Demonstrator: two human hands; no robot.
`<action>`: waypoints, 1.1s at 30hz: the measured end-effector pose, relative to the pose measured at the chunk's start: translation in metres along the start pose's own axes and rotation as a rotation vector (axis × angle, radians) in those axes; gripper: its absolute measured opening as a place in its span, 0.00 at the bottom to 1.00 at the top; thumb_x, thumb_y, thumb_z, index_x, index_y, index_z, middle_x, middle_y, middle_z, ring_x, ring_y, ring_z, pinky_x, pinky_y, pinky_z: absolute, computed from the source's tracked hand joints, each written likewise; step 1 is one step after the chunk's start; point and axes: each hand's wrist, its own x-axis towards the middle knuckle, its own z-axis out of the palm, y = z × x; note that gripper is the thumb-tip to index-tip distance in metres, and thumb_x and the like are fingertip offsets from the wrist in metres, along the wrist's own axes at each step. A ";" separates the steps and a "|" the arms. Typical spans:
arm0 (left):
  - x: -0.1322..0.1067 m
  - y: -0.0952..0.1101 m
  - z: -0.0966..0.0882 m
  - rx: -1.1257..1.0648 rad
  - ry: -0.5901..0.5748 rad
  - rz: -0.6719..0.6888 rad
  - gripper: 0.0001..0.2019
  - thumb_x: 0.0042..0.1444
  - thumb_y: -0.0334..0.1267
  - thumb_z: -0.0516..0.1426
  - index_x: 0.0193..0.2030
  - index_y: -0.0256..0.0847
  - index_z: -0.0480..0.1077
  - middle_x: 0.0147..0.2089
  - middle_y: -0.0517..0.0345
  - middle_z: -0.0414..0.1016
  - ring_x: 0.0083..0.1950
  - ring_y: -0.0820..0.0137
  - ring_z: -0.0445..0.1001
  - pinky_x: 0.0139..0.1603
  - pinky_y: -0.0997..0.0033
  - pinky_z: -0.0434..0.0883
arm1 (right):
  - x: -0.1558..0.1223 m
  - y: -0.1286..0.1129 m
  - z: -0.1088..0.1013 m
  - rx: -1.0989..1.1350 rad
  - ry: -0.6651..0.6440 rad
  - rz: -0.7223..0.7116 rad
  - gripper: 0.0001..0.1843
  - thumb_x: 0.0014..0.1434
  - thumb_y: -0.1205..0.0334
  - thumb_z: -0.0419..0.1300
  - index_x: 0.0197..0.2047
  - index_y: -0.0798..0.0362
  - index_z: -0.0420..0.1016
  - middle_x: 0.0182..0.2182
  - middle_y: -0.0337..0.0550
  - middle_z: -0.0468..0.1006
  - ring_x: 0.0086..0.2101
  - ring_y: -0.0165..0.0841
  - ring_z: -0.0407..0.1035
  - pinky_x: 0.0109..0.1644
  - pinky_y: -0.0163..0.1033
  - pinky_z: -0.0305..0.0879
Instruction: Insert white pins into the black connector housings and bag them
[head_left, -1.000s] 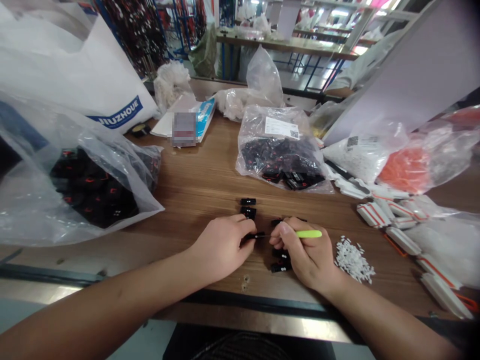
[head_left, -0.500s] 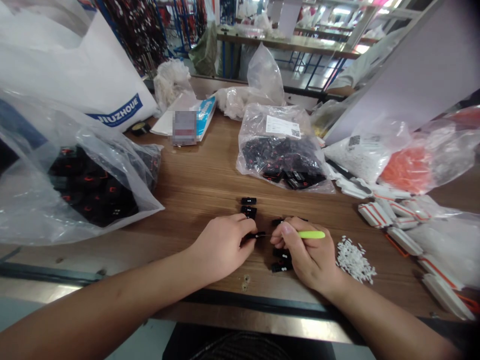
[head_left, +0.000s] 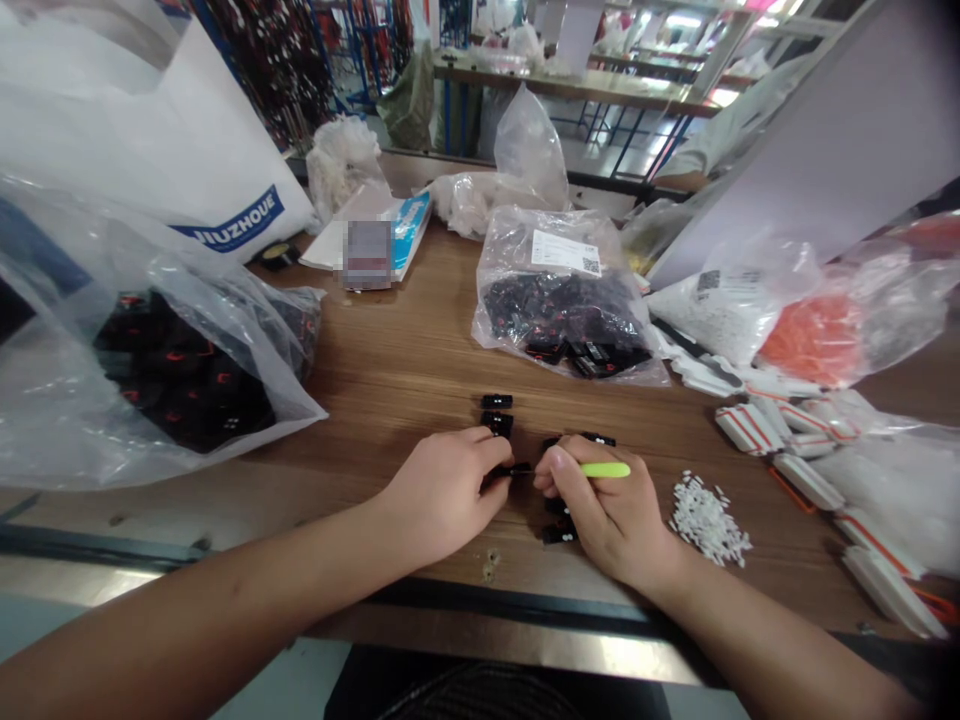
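My left hand (head_left: 444, 492) pinches a small black connector (head_left: 511, 469) on the wooden table (head_left: 390, 370). My right hand (head_left: 606, 510) grips a thin tool with a green handle (head_left: 604, 469), its metal tip pointing left into that connector. Several more small black connectors lie around the hands: two just beyond the left fingers (head_left: 496, 412) and others under the right hand (head_left: 559, 534). A small heap of tiny white parts (head_left: 705, 518) lies just right of my right hand.
A clear bag of black connectors (head_left: 562, 315) lies beyond the hands. A big clear bag of black parts (head_left: 150, 370) fills the left. Bags of white (head_left: 712, 310) and orange parts (head_left: 814, 335), and white-and-orange pieces (head_left: 787, 440), crowd the right. A white bag (head_left: 172, 150) stands at back left.
My right hand and the green tool have shifted slightly left toward the connector. My left hand has stayed in place.
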 end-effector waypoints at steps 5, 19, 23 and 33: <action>0.000 -0.001 0.000 0.083 0.015 0.014 0.03 0.59 0.31 0.59 0.35 0.40 0.73 0.33 0.61 0.73 0.32 0.69 0.72 0.32 0.69 0.68 | 0.002 -0.004 -0.001 -0.032 -0.001 -0.040 0.16 0.70 0.61 0.52 0.31 0.53 0.74 0.24 0.39 0.75 0.24 0.28 0.70 0.29 0.35 0.68; 0.007 -0.006 -0.005 0.282 0.366 0.233 0.06 0.66 0.35 0.56 0.45 0.42 0.75 0.43 0.58 0.79 0.41 0.68 0.79 0.36 0.69 0.74 | 0.018 0.011 -0.028 0.183 0.608 0.024 0.19 0.68 0.55 0.56 0.28 0.53 0.78 0.21 0.39 0.77 0.20 0.27 0.70 0.24 0.32 0.69; 0.025 0.003 0.003 0.175 0.225 0.274 0.07 0.67 0.33 0.56 0.48 0.40 0.75 0.47 0.55 0.80 0.43 0.67 0.79 0.45 0.66 0.76 | 0.019 0.016 -0.028 0.215 0.631 0.039 0.19 0.68 0.53 0.55 0.30 0.53 0.78 0.21 0.39 0.77 0.20 0.28 0.71 0.24 0.32 0.69; 0.062 0.031 0.014 0.283 -0.138 0.051 0.09 0.64 0.36 0.58 0.49 0.40 0.76 0.43 0.52 0.80 0.45 0.60 0.79 0.48 0.61 0.74 | 0.015 0.021 -0.024 0.173 0.575 -0.024 0.17 0.68 0.55 0.55 0.32 0.53 0.78 0.23 0.39 0.78 0.21 0.27 0.71 0.24 0.32 0.68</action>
